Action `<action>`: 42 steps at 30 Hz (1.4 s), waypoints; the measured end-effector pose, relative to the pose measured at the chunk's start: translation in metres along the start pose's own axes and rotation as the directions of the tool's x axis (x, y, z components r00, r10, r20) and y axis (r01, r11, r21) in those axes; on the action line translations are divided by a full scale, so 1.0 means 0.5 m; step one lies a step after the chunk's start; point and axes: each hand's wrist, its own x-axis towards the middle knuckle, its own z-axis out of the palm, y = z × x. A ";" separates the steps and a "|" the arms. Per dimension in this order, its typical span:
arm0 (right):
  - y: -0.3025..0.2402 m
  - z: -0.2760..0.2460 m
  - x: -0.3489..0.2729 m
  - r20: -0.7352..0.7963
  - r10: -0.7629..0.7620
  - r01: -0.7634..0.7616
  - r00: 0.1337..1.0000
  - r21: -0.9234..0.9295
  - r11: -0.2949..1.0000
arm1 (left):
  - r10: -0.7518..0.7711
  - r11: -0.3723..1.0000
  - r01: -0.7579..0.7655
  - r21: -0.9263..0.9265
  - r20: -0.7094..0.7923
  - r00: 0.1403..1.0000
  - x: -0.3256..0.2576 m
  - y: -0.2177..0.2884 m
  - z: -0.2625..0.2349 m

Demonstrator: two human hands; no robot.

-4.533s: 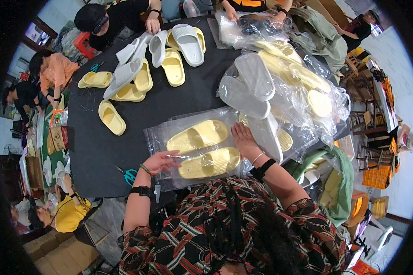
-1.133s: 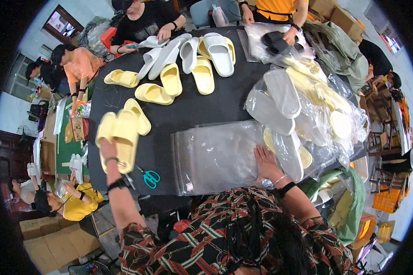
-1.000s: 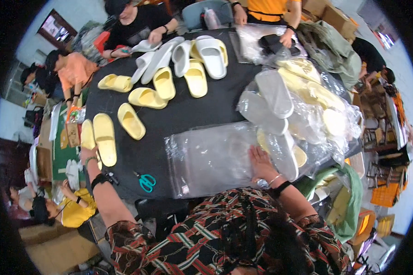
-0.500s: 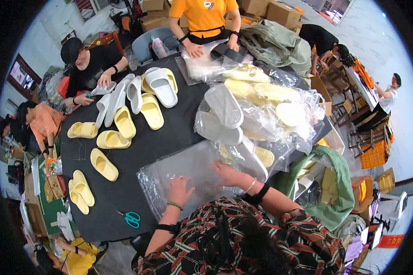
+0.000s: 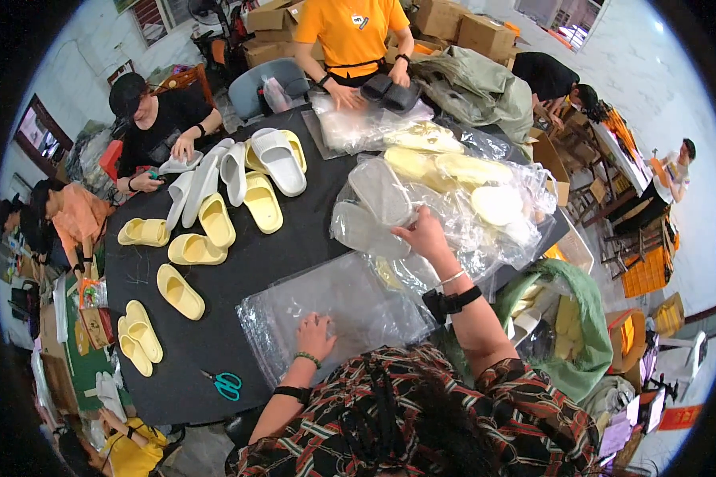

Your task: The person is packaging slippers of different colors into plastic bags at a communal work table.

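Note:
My left hand (image 5: 316,337) lies open on a stack of flat clear plastic bags (image 5: 274,306), fingers spread on the film. My right hand (image 5: 426,238) is at the near edge of a heap of bagged slippers. Its thumb and fingers are apart, touching or just over the wrapping beside a bagged grey slipper (image 5: 380,191); exact contact is hard to see. Pale yellow bagged slippers (image 5: 473,168) lie further along the heap. Loose yellow slippers (image 5: 180,292) and grey slippers (image 5: 278,161) stand on the black table to the left.
Teal scissors (image 5: 227,385) lie at the table's near left. A green sack (image 5: 589,350) holding slippers stands at my right. Across the table, a person in orange (image 5: 350,36) handles dark slippers (image 5: 392,92); a person in black (image 5: 163,119) works with a grey slipper at the far left.
My right hand has moved from the flat bags up to the bagged slippers. Bagged slippers that lay beside it are gone from that spot. My left hand stays on the flat bags.

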 end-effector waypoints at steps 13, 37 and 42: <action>-0.371 -0.076 -0.090 0.112 -0.416 0.430 0.902 -0.280 0.858 | -0.303 0.627 0.189 -0.756 -0.013 0.953 -0.002 -0.120 -0.046; 0.323 0.211 -0.132 0.694 -0.287 0.190 0.660 0.215 0.958 | -0.698 0.333 0.335 -0.881 0.008 0.716 -0.009 -0.271 -0.122; 0.243 0.183 -0.065 0.516 -0.237 0.320 0.823 -0.075 0.945 | -0.637 0.543 0.219 -0.811 -0.227 0.737 -0.025 -0.252 -0.148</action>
